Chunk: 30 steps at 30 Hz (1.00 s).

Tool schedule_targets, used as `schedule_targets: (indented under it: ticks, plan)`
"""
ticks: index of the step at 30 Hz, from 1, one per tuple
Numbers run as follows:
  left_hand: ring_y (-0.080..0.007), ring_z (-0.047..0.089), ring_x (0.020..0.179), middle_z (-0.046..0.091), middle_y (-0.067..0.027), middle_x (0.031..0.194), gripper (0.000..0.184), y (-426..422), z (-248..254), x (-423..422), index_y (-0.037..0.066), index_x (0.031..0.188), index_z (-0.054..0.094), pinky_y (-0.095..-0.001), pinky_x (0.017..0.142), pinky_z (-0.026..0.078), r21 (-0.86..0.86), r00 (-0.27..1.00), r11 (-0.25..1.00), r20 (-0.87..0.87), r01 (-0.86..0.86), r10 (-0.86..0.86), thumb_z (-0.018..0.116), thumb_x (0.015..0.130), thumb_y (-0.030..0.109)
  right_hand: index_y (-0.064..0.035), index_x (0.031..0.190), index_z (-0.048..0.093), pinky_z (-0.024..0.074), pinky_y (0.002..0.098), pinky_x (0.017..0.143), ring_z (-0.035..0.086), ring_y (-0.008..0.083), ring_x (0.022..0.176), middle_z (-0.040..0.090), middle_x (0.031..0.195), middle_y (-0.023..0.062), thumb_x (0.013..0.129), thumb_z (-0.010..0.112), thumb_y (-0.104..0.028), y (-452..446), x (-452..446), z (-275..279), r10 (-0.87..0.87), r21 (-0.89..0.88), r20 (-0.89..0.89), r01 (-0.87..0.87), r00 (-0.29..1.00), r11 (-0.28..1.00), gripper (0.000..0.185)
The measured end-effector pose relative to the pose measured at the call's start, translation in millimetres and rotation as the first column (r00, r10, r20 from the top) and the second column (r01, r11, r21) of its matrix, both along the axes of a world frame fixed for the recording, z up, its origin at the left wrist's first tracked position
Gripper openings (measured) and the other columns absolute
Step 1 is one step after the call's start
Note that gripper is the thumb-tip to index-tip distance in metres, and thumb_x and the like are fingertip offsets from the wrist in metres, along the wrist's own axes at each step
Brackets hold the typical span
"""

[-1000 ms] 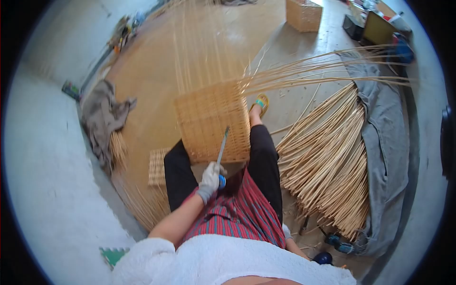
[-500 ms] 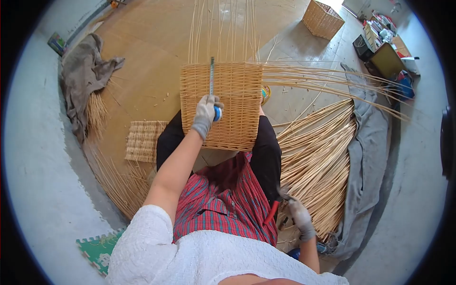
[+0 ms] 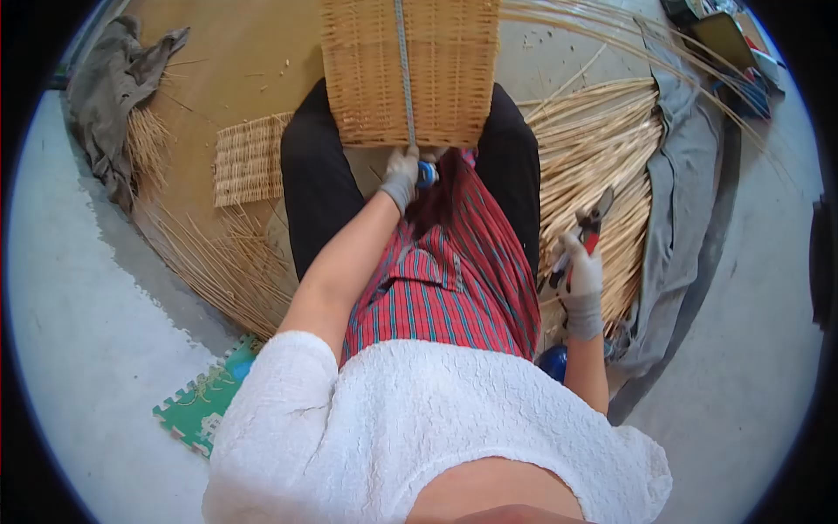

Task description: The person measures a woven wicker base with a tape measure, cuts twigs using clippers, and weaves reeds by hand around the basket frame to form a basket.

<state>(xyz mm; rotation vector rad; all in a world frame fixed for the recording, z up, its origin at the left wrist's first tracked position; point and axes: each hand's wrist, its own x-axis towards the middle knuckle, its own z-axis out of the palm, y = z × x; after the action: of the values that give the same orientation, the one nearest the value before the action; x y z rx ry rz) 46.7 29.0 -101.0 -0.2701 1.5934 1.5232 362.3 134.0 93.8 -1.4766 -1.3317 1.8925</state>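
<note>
My left hand (image 3: pixel 402 175), in a pale glove, is closed on a blue tape measure (image 3: pixel 426 175) at the near edge of a woven wicker basket (image 3: pixel 454 70). The tape's blade (image 3: pixel 404 65) lies extended up the basket's woven face. Between my knees, the basket rests with its lower edge above the red plaid apron (image 3: pixel 419 301). Off to the right, my gloved right hand (image 3: pixel 580 275) holds red-handled pruning shears (image 3: pixel 596 218), their blades pointing up and away. Long loose canes (image 3: pixel 611 35) stick out from the basket to the right.
A large bundle of canes (image 3: pixel 602 148) lies right of my legs, beside a grey cloth (image 3: pixel 685 201). On the left are a small woven panel (image 3: pixel 249 162), another cloth (image 3: pixel 118 96), thin canes (image 3: pixel 218 262) and a green foam mat (image 3: pixel 205 397). A dark box (image 3: pixel 720 39) stands back right.
My left hand has come down toward me to the basket's near edge, with more tape drawn out. My right hand has risen into clear view with the shears. The view has shifted.
</note>
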Motion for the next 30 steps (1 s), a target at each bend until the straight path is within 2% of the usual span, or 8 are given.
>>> schedule_targets:
  ticks: [2,5,10,18,20,22,26,30]
  plan:
    - [-0.0260,0.065,0.061,0.069,-0.0162,0.093,0.028,3.3,9.9,3.5,0.003,0.122,0.047,-0.0417,0.050,0.060,0.045,0.997,0.998,0.058,-0.050,0.047,0.046,0.107,0.027,-0.0011,0.146,0.040,0.0474,0.0285,0.058,0.056,0.0134,0.065,0.057,0.081,0.0033,0.096,0.056,-0.007,-13.1,-18.2,23.8,-0.013,0.046,-0.223,0.024,0.975,0.999,0.053]
    - [-0.0252,0.066,0.062,0.069,-0.0170,0.094,0.027,0.8,9.2,-5.1,0.003,0.125,0.045,-0.0410,0.052,0.062,0.081,0.998,0.995,0.035,-0.050,0.047,0.046,0.107,0.023,-0.0010,0.147,0.040,0.0497,0.0271,0.060,0.057,0.0132,0.064,0.060,0.084,0.0044,0.097,0.056,-0.008,-23.7,-18.0,12.5,0.137,0.075,-0.186,-0.124,0.973,0.989,0.053]
    - [-0.0232,0.066,0.063,0.070,-0.0156,0.093,0.023,-0.2,4.6,-7.1,0.002,0.122,0.050,-0.0370,0.051,0.060,0.096,0.993,0.991,0.069,-0.098,0.091,0.042,0.107,0.019,-0.0034,0.141,0.044,0.0552,0.0369,0.072,0.064,0.0190,0.079,0.064,0.094,0.0104,0.101,0.055,-0.018,-52.3,-24.4,-21.0,-0.049,-0.211,-0.346,-0.027,0.937,0.977,0.044]
    - [-0.0229,0.068,0.067,0.072,-0.0163,0.100,0.021,-1.9,-7.0,-5.4,0.002,0.118,0.056,-0.0365,0.055,0.059,0.152,0.990,0.979,0.059,-0.135,0.128,0.047,0.106,0.016,-0.0019,0.142,0.040,0.0560,0.0380,0.073,0.066,0.0214,0.081,0.063,0.095,0.0122,0.101,0.055,-0.021,-42.9,-26.7,-30.4,-0.057,-0.216,-0.380,-0.029,0.923,0.976,0.047]
    - [-0.0236,0.068,0.071,0.072,-0.0162,0.104,0.020,1.1,-25.1,-7.6,0.001,0.113,0.062,-0.0371,0.065,0.057,0.130,0.994,0.987,-0.051,-0.089,0.097,0.050,0.104,0.015,-0.0045,0.140,0.044,0.0554,0.0394,0.074,0.065,0.0218,0.083,0.064,0.097,0.0123,0.101,0.055,-0.022,-39.1,-26.0,-36.8,-0.051,-0.250,-0.383,-0.050,0.922,0.967,0.044]
    - [-0.0238,0.068,0.075,0.073,-0.0149,0.099,0.021,-1.9,-40.0,-0.1,0.000,0.108,0.066,-0.0368,0.073,0.054,-0.070,0.817,0.997,-0.576,-0.020,-0.024,0.052,0.102,0.015,-0.0060,0.141,0.043,0.0553,0.0398,0.072,0.065,0.0232,0.082,0.063,0.097,0.0119,0.101,0.056,-0.022,-39.7,-30.0,-34.9,-0.106,-0.301,-0.387,-0.017,0.916,0.953,0.045]
    - [-0.0164,0.064,0.070,0.071,-0.0077,0.080,0.023,2.6,1.0,14.7,0.002,0.102,0.064,-0.0314,0.066,0.051,0.093,0.960,0.994,-0.270,-0.048,0.072,0.049,0.104,0.018,-0.0072,0.141,0.043,0.0546,0.0408,0.072,0.064,0.0243,0.081,0.062,0.096,0.0119,0.100,0.057,-0.022,-37.4,-32.4,-38.1,-0.109,-0.310,-0.387,-0.017,0.916,0.951,0.046]
    - [-0.0136,0.061,0.066,0.070,-0.0074,0.078,0.023,12.0,-13.1,25.4,0.003,0.101,0.061,-0.0290,0.064,0.050,0.129,0.953,0.991,-0.302,0.024,0.016,0.046,0.106,0.019,-0.0050,0.140,0.041,0.0554,0.0427,0.074,0.062,0.0247,0.080,0.059,0.095,0.0143,0.103,0.050,-0.019,-35.4,-36.6,-32.9,-0.150,-0.365,-0.388,-0.002,0.909,0.931,0.041]
